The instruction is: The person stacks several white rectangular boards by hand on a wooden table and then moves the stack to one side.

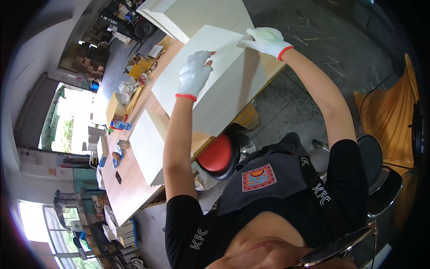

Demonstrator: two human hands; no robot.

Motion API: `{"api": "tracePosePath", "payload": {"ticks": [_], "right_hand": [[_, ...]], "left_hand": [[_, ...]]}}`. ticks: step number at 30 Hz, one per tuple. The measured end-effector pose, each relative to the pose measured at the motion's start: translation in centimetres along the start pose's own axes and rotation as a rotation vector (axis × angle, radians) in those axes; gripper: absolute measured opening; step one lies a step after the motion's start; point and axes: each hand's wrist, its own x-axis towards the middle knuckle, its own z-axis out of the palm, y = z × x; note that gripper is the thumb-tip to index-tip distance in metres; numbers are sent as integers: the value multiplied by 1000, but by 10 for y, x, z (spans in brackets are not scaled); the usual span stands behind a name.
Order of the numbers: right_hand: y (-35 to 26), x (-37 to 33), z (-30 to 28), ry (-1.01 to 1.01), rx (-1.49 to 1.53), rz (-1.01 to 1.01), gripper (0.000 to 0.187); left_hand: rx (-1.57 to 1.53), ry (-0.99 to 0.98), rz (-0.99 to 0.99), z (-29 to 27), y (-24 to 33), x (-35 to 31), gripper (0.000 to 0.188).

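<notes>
My left hand [195,74], in a white knitted glove with a red cuff, is over the top of a thick stack of white sheets [217,42]. Two bare fingertips poke out of this glove, held apart, with nothing seen between them. By the stack's far right corner is my right hand [266,41], gloved the same way, its fingers stretched out toward the edge. Whether either palm presses on the top sheet cannot be made out. The stack's long near side faces me.
The stack stands on a wooden table [134,197]. A lower white stack [145,145] lies to its left and another tall one [210,18] behind. A phone [118,177], bottles [121,125] and boxes line the table's far side. A red stool [215,152] stands below the near edge.
</notes>
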Motion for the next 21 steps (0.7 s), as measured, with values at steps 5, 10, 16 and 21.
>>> {"api": "tracePosePath", "payload": {"ticks": [5, 10, 16, 21], "right_hand": [[11, 26, -12, 132, -160, -362, 47], [15, 37, 13, 139, 467, -198, 48], [6, 21, 24, -81, 859, 144, 62], [9, 22, 59, 198, 812, 168, 71]], "left_hand": [[-68, -51, -126, 42, 20, 42, 35], [-307, -45, -104, 55, 22, 54, 35], [-579, -75, -208, 54, 18, 49, 34], [-700, -44, -109, 61, 16, 47, 37]]}}
